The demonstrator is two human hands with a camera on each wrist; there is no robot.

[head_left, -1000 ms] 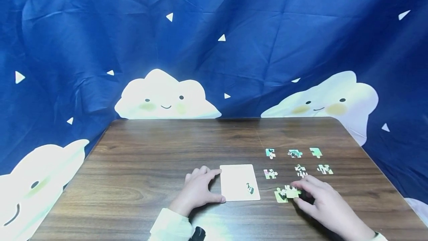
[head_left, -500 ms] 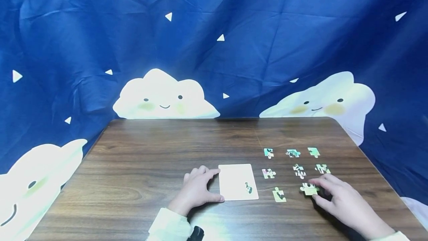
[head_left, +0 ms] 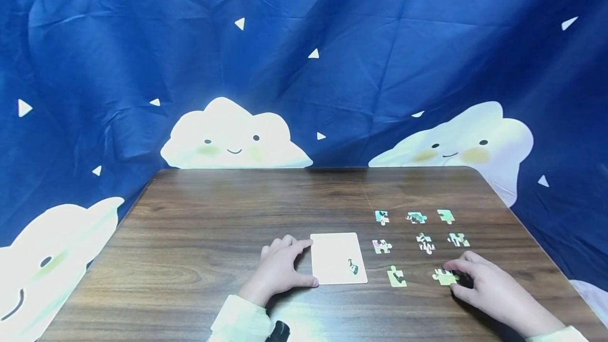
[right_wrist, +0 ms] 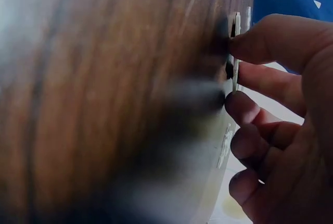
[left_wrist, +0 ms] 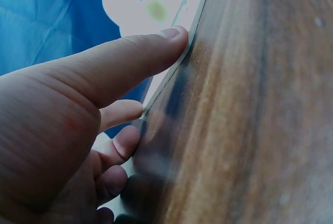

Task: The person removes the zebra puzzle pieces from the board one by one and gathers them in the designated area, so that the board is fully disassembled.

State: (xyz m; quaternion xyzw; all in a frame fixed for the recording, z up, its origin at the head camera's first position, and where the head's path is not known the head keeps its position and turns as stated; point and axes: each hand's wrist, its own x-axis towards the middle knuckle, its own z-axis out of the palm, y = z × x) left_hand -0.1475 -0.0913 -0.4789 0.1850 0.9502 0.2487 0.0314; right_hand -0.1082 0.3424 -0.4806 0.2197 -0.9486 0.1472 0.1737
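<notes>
My right hand (head_left: 491,286) pinches a green-and-white jigsaw piece (head_left: 445,277) between thumb and fingers at the right of the table. In the right wrist view this puzzle piece (right_wrist: 237,26) shows edge-on, close over the tabletop. My left hand (head_left: 280,268) is spread at the left side of a square white board (head_left: 332,257), its thumb at the near corner and its index finger at the far one. From the left wrist, the thumb (left_wrist: 140,52) rests along the edge of the board. A small dark-and-green patch (head_left: 353,266) shows at the board's lower right.
Several loose jigsaw pieces lie spaced in rows right of the board, among them a green one (head_left: 446,216), a pink-tinged one (head_left: 381,246) and a near one (head_left: 396,276). Behind the brown wooden table (head_left: 228,199) hangs a blue cloud-patterned cloth (head_left: 285,67).
My right hand has carried its puzzle piece rightward, away from the near piece it overlapped, then slightly down to the end of the near row. My left hand stays at the board.
</notes>
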